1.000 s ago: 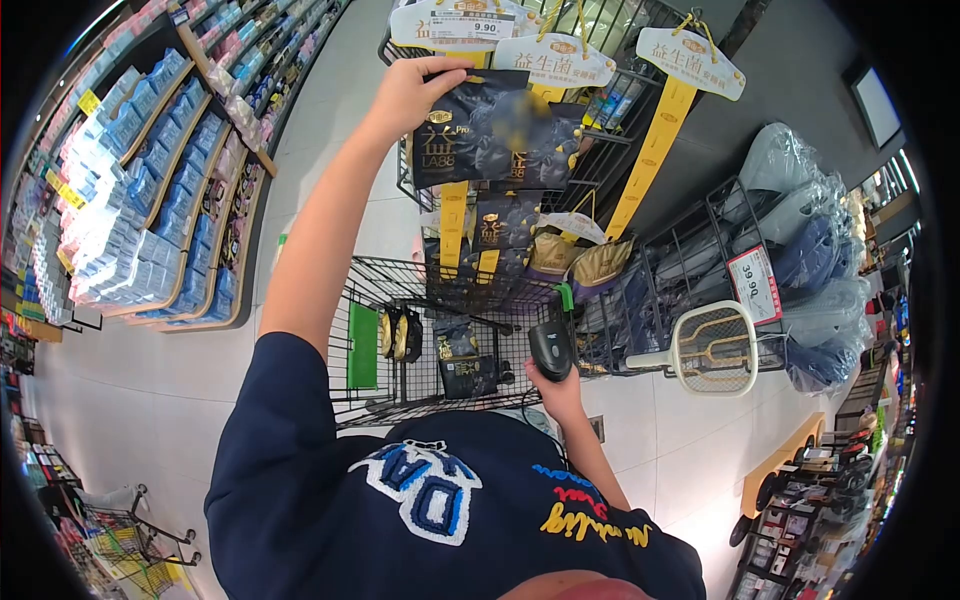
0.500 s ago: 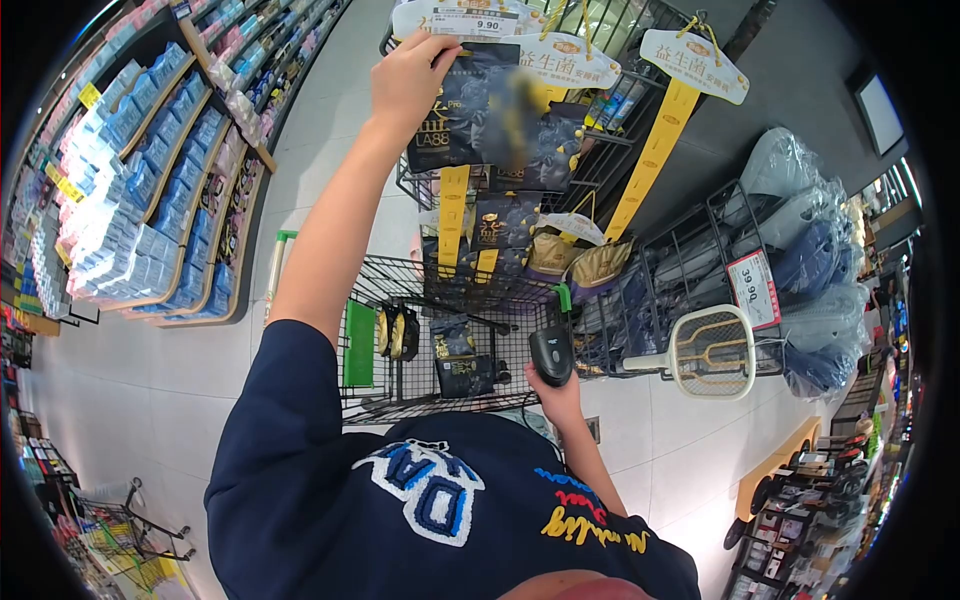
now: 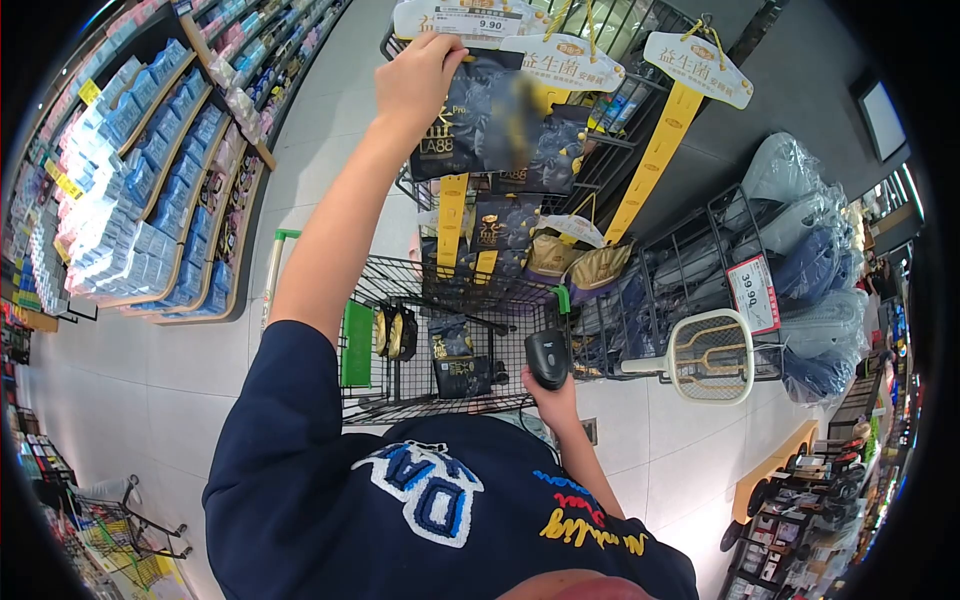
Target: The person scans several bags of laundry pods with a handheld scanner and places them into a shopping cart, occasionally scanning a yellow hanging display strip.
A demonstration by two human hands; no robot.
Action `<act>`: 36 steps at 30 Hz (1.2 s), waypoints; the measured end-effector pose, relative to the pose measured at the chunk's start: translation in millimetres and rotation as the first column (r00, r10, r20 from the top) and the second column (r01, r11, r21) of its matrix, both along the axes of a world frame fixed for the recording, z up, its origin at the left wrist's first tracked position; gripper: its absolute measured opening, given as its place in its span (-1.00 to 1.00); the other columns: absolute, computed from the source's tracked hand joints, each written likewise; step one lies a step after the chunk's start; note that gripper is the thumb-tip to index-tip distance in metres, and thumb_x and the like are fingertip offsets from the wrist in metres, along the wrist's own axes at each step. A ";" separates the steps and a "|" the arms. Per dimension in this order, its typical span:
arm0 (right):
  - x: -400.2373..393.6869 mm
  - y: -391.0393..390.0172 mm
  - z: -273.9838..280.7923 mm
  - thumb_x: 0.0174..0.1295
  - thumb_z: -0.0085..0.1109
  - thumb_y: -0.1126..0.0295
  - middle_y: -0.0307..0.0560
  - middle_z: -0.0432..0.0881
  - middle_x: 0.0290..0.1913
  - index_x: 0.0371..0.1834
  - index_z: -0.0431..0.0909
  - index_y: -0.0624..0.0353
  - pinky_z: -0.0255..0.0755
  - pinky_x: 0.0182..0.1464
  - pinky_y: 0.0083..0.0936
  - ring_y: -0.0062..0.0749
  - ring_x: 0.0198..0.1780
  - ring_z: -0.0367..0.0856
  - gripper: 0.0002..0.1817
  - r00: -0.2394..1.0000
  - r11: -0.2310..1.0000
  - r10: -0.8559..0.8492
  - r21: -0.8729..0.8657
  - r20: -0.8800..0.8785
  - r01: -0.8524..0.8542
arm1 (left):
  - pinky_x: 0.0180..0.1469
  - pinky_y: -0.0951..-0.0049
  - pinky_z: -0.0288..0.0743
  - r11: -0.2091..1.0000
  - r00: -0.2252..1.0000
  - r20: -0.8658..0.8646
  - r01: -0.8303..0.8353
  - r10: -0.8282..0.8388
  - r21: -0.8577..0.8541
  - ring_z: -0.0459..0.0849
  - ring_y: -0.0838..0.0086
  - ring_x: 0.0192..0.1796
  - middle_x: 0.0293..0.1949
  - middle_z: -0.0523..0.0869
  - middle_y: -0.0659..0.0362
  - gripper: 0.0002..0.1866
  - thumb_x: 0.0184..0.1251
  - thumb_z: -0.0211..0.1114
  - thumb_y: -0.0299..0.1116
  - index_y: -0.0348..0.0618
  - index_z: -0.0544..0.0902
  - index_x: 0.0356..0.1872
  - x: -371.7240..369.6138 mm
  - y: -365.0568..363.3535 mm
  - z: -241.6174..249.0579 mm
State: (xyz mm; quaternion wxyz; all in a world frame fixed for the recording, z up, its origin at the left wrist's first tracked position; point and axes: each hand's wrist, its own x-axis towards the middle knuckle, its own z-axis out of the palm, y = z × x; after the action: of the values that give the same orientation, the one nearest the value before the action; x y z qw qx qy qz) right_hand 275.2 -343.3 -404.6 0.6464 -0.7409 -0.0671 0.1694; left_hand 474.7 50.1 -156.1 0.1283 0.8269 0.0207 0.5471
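Note:
My left hand (image 3: 418, 82) is raised to the hanging display, its fingers pinched at the upper left corner of a black pouch (image 3: 455, 125) with gold lettering. Part of that pouch's front is blurred. More black pouches (image 3: 505, 225) hang lower on yellow strips. My right hand (image 3: 553, 400) is wrapped around a black handheld barcode scanner (image 3: 546, 358), low and in front of my body. Behind the scanner is a black wire shopping cart (image 3: 400, 385), with black pouches (image 3: 463, 375) and gold-and-black packs (image 3: 402, 333) inside.
White hang tags (image 3: 562, 62) and a 9.90 price label (image 3: 490, 25) top the rack. To the right, a bug-zapper racket (image 3: 710, 357) hangs by a wire rack of plastic-wrapped goods (image 3: 800, 260). Shelves of blue packs (image 3: 150, 190) stand left. Another cart (image 3: 130, 540) is lower left.
Both hands keep their holds. My left hand and the pouch corner shift very slightly to the right; the view itself moves a little. The scanner tilts slightly.

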 end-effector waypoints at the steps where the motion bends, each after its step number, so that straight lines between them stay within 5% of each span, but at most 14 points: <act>1: -0.4 0.0 -1.2 0.26 0.44 0.47 -0.14 0.80 -0.20 -0.12 0.70 0.27 0.57 -0.02 -0.49 -0.50 -0.14 0.75 -0.82 1.000 1.000 0.003 -0.009 -0.003 -0.003 | -0.22 0.29 0.61 1.000 1.000 0.000 0.005 -0.005 -0.025 0.76 0.24 -0.21 -0.20 0.78 0.28 -0.84 0.38 0.39 -0.18 0.01 0.75 -0.20 -1.9 -1.6 -0.6; 7: -2.3 1.5 4.3 0.27 0.37 0.56 -0.22 0.74 -0.20 -0.12 0.67 0.27 0.54 -0.03 -0.53 -0.56 -0.14 0.68 -0.86 0.999 1.000 0.006 -0.005 -0.035 -0.006 | -0.16 0.19 0.58 0.979 0.994 -0.045 0.087 -0.097 -0.184 0.74 0.08 -0.21 -0.18 0.79 0.12 -0.80 0.43 0.34 -0.18 -0.07 0.70 -0.16 -12.7 -5.6 -12.2; 10: -0.1 0.9 2.5 0.27 0.38 0.56 -0.21 0.75 -0.19 -0.11 0.67 0.27 0.54 -0.02 -0.53 -0.56 -0.13 0.69 -0.85 0.998 1.000 0.024 -0.014 -0.051 -0.025 | -0.18 0.14 0.57 0.941 0.963 -0.227 0.060 -0.143 -0.334 0.77 0.09 -0.20 -0.25 0.80 0.13 -0.81 0.46 0.30 -0.17 -0.06 0.67 -0.18 -20.7 -13.1 4.5; 13: 0.2 2.5 1.5 0.27 0.39 0.53 -0.18 0.77 -0.18 -0.10 0.68 0.27 0.55 -0.01 -0.51 -0.53 -0.12 0.71 -0.83 0.998 0.999 0.030 -0.018 -0.049 -0.031 | -0.16 0.13 0.56 0.910 0.972 -0.092 0.167 -0.217 -0.380 0.77 0.06 -0.20 -0.28 0.82 0.08 -0.80 0.47 0.29 -0.16 -0.06 0.65 -0.17 -3.8 -1.6 -2.7; 19: 0.7 6.8 3.3 0.28 0.40 0.48 -0.13 0.80 -0.18 -0.11 0.69 0.27 0.57 0.02 -0.47 -0.47 -0.10 0.75 -0.83 0.998 0.998 0.059 -0.007 -0.030 -0.059 | -0.15 0.10 0.57 0.886 0.952 -0.162 0.168 -0.260 -0.431 0.77 0.03 -0.19 -0.28 0.81 0.07 -0.78 0.48 0.28 -0.14 -0.05 0.61 -0.11 6.4 3.7 -7.6; 28: 1.7 11.0 4.0 0.28 0.40 0.49 -0.13 0.80 -0.17 -0.11 0.69 0.28 0.57 0.02 -0.47 -0.46 -0.10 0.75 -0.84 0.997 0.997 0.066 -0.032 -0.045 -0.068 | -0.19 0.10 0.57 0.943 0.955 -0.169 0.191 -0.242 -0.274 0.76 0.05 -0.23 -0.35 0.79 0.09 -0.79 0.47 0.28 -0.14 -0.03 0.61 -0.12 2.1 5.4 -9.4; 31: 2.5 11.3 0.0 0.27 0.42 0.47 -0.14 0.79 -0.17 -0.10 0.69 0.28 0.57 0.01 -0.47 -0.47 -0.11 0.75 -0.81 0.997 0.997 0.059 -0.041 -0.045 -0.061 | -0.20 0.10 0.58 0.971 0.919 -0.331 0.162 -0.214 -0.177 0.76 0.05 -0.26 -0.39 0.78 0.11 -0.81 0.47 0.28 -0.17 -0.03 0.61 -0.13 -8.7 3.7 -14.0; 32: 3.5 11.4 -2.7 0.26 0.43 0.47 -0.14 0.79 -0.17 -0.10 0.69 0.27 0.57 0.00 -0.47 -0.48 -0.12 0.74 -0.80 0.998 0.997 0.053 -0.047 -0.043 -0.055 | -0.16 0.13 0.60 0.974 0.899 -0.385 0.153 -0.208 -0.170 0.76 0.09 -0.18 -0.27 0.79 0.13 -0.84 0.45 0.29 -0.22 -0.01 0.64 -0.08 -12.5 3.9 -14.8; 35: 2.5 10.8 -5.7 0.24 0.47 0.44 -0.15 0.79 -0.17 -0.08 0.70 0.26 0.57 0.00 -0.47 -0.49 -0.12 0.73 -0.77 0.999 0.998 0.007 -0.064 -0.037 -0.009 | -0.07 0.16 0.60 0.961 0.965 -0.060 0.245 -0.254 -0.126 0.73 0.11 -0.03 -0.02 0.75 0.13 -0.81 0.44 0.29 -0.30 0.04 0.65 0.02 -19.5 10.1 -44.9; 36: 1.6 11.4 -6.8 0.23 0.48 0.43 -0.16 0.79 -0.17 -0.08 0.70 0.26 0.56 0.00 -0.47 -0.50 -0.12 0.73 -0.75 0.999 0.997 -0.013 -0.073 -0.045 0.010 | 0.08 0.17 0.57 0.961 0.965 -0.078 0.236 -0.249 -0.143 0.65 0.09 0.16 0.19 0.63 0.05 -0.66 0.40 0.30 -0.36 -0.03 0.59 0.17 -33.9 10.3 -51.1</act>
State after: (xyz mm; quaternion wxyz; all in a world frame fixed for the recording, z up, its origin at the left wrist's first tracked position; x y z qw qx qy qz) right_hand 276.8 -331.9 -411.3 0.6212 -0.7604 -0.0422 0.1848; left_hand 440.8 60.4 -207.3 0.2481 0.8378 -0.0385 0.4848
